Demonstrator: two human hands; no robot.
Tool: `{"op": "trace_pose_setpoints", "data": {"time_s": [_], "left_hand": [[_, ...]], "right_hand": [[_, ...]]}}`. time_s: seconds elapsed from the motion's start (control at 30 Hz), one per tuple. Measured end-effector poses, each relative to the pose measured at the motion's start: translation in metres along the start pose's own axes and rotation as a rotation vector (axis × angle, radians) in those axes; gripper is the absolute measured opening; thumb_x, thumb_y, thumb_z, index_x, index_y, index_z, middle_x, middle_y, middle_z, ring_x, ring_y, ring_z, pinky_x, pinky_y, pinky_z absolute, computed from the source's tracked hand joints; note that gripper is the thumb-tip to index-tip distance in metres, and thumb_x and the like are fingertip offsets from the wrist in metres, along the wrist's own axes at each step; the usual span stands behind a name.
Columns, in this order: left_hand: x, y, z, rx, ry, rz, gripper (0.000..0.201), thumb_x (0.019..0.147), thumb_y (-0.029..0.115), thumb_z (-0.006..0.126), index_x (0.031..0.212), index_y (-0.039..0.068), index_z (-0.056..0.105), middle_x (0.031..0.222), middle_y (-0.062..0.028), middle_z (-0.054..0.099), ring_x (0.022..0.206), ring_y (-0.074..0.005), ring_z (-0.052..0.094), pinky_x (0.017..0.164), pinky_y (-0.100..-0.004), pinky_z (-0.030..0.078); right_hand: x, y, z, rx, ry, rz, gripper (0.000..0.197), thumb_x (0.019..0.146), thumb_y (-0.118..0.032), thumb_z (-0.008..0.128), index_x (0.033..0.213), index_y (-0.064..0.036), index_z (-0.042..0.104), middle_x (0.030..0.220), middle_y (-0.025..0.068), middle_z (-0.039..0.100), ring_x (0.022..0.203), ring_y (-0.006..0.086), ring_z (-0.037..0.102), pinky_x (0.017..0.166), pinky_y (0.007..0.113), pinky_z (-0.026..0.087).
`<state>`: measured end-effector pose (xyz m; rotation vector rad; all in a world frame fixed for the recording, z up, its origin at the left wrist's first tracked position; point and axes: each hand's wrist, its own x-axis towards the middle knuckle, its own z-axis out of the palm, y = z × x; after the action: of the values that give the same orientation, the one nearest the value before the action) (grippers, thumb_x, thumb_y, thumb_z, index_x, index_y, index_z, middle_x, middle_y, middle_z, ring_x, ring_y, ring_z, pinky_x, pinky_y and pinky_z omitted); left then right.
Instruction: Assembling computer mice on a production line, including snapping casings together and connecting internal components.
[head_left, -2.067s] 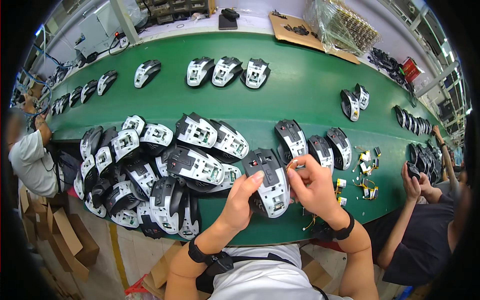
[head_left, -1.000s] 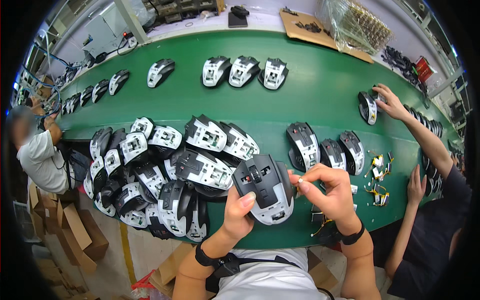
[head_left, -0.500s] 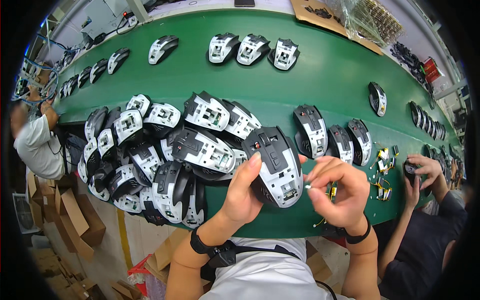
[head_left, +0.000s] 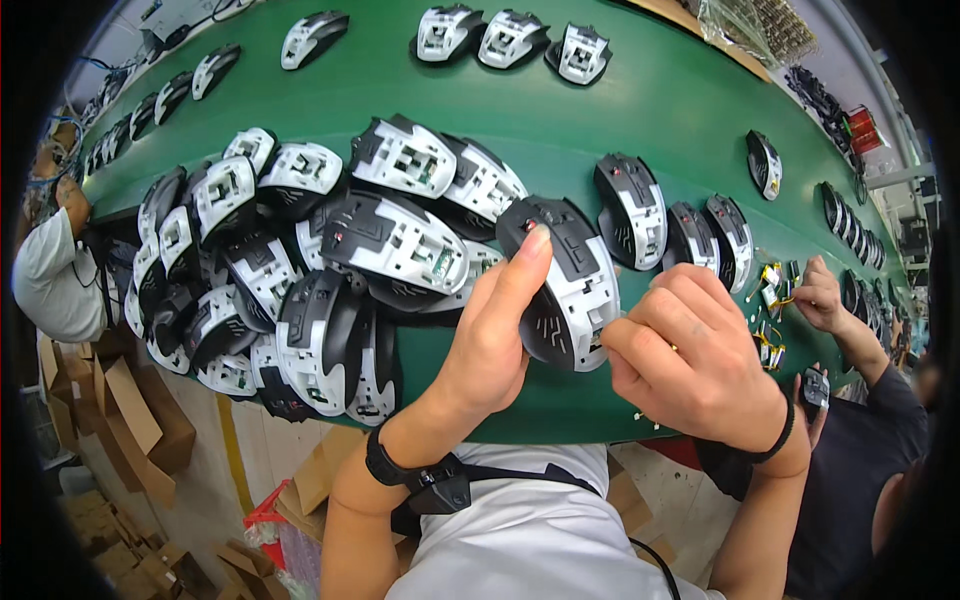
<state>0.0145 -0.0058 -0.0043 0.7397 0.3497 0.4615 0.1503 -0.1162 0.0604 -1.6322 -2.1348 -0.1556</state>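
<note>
My left hand is wrapped round a black and white computer mouse, its thumb lying on the upper side. The mouse is tilted, with its open slot toward my right hand. Right at that lower end, my closed right hand presses its fingertips to the shell. A small white wire connector was in those fingertips half a second ago; the fingers now cover it. A speck of yellow shows between them. Beyond my right hand stand several similar mice.
A heap of part-built mice fills the left of the green table. Small batteries with wires lie at the right, near a co-worker's hand; another hand there holds a mouse. Cardboard boxes stand on the floor.
My right hand has turned and moved in, its fingertips now against the mouse's lower end. The co-worker's one hand has gone to the batteries. The whole view has shifted downward.
</note>
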Motion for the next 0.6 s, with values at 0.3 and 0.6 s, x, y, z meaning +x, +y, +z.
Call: {"op": "trace_pose_setpoints", "data": {"time_s": [0.3,0.6], "left_hand": [[0.0027,-0.0039,-0.0041,-0.065,0.056,-0.032,0.045,0.104,0.039,0.031,0.12,0.004,0.053,0.11,-0.0192,0.067,0.098,-0.023,0.067,0.088,-0.0357,0.053],[0.0008,-0.0038,-0.0045,-0.038,0.026,-0.019,0.044,0.104,0.036,0.033,0.12,0.001,0.055,0.109,-0.0168,0.067,0.096,-0.0206,0.066,0.087,-0.0344,0.053]], "right_hand": [[0.002,-0.0002,0.0013,-0.113,-0.032,-0.078,0.024,0.059,-0.007,0.067,0.08,0.0001,0.058,0.075,0.0063,0.046,0.065,0.0214,0.049,0.065,0.034,0.045],[0.0038,0.0035,0.0006,0.027,-0.101,-0.105,0.02,0.061,-0.002,0.066,0.078,-0.0011,0.057,0.073,0.0059,0.045,0.064,0.021,0.048,0.062,0.034,0.043]]}}
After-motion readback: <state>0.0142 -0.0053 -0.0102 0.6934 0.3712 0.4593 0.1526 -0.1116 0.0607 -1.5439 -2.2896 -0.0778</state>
